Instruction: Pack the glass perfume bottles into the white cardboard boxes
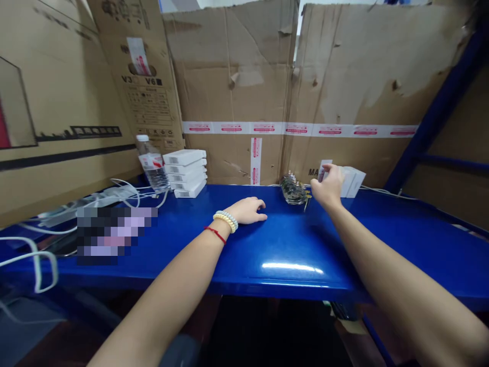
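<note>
My left hand (247,210) rests on the blue tabletop (237,255), fingers loosely bent and thumb apart, holding nothing that I can see. Further back, my right hand (329,187) is raised beside some upright white boxes (353,182). Its thumb and index finger are spread with nothing visible between them. The other fingers overlap the boxes and are partly hidden, so contact is unclear. Between the two hands, closer to the right one, lies a clear bundle of small metal-tipped parts (293,189) with brass-coloured ends; their kind is hard to make out.
At the back left stand a stack of several white boxes (187,173) and a water bottle (153,165). White cables (38,255) and a power strip (91,201) lie along the left side, next to a blurred-out patch. Cardboard panels (233,102) wall the back; a blue post (428,102) rises at right.
</note>
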`<state>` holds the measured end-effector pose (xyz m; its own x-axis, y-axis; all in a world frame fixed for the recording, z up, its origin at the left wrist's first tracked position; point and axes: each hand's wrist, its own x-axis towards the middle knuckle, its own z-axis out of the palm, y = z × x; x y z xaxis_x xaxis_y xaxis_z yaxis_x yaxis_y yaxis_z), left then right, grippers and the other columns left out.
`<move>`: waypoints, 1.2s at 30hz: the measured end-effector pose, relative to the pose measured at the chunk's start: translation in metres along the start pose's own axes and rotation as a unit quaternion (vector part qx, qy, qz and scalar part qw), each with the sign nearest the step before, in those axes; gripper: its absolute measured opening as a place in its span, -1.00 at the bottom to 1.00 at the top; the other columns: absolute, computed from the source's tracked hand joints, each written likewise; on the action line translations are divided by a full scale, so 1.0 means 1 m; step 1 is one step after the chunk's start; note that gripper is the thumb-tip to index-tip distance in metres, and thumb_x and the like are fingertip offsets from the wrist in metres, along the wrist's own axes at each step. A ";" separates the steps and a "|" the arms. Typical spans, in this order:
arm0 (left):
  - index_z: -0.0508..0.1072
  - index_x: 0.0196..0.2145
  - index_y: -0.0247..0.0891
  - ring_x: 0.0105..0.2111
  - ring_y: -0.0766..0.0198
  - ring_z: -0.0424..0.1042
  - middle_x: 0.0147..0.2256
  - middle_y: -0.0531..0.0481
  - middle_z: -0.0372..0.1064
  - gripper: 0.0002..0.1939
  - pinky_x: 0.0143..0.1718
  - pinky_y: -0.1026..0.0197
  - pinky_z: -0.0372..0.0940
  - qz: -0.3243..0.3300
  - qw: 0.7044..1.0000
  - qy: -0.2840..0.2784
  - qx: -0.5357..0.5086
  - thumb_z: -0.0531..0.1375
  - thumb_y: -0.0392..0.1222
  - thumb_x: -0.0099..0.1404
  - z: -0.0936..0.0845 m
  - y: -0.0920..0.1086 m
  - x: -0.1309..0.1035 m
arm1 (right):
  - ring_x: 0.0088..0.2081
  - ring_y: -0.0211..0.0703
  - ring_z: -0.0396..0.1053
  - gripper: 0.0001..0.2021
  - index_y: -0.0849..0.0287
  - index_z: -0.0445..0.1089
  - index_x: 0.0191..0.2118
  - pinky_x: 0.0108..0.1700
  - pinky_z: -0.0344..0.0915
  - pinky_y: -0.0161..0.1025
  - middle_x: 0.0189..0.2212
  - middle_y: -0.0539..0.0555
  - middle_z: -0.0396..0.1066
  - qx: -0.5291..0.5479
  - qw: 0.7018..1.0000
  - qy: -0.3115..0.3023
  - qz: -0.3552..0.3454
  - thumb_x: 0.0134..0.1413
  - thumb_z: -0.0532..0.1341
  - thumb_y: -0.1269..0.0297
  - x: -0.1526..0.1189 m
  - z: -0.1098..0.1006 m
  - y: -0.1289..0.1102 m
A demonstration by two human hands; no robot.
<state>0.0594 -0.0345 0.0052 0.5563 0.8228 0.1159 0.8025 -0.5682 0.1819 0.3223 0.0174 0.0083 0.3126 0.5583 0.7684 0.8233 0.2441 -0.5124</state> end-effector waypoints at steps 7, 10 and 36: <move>0.44 -0.01 -0.31 -0.09 0.08 0.42 -0.09 -0.17 0.44 -0.53 -0.05 0.15 0.28 -0.032 0.999 0.005 0.016 0.14 0.02 0.21 -0.002 -0.015 0.001 | -0.01 0.11 0.22 -0.56 0.25 0.26 -0.10 0.11 0.15 0.02 -0.13 0.25 0.33 0.046 0.996 -0.072 0.037 -0.25 0.15 0.37 -0.015 0.007 0.013; 0.44 0.00 -0.29 -0.10 0.09 0.43 -0.10 -0.15 0.45 -0.52 -0.07 0.17 0.29 -0.050 0.999 0.012 0.010 0.14 0.03 0.20 -0.003 -0.019 -0.001 | -0.03 0.08 0.27 -0.56 0.23 0.28 -0.11 0.10 0.18 0.01 -0.16 0.22 0.35 0.049 0.990 -0.113 0.073 -0.26 0.19 0.36 -0.014 0.006 0.024; 0.22 -0.01 -0.26 0.22 -0.55 -0.06 0.12 -0.40 0.20 -0.08 0.03 -0.56 -0.09 -0.414 0.725 0.533 -0.136 0.40 0.14 -0.31 -0.101 -0.164 -0.044 | -0.01 0.15 0.21 -0.59 0.21 0.30 -0.08 0.06 0.20 0.02 -0.11 0.25 0.33 0.017 0.982 -0.182 0.044 -0.17 0.18 0.33 -0.026 0.015 0.015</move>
<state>-0.1185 0.0229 0.0693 -0.6909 0.5016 0.5206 0.6140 0.0269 0.7888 0.3193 0.0187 -0.0255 0.1878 0.8232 0.5358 0.7819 0.2048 -0.5888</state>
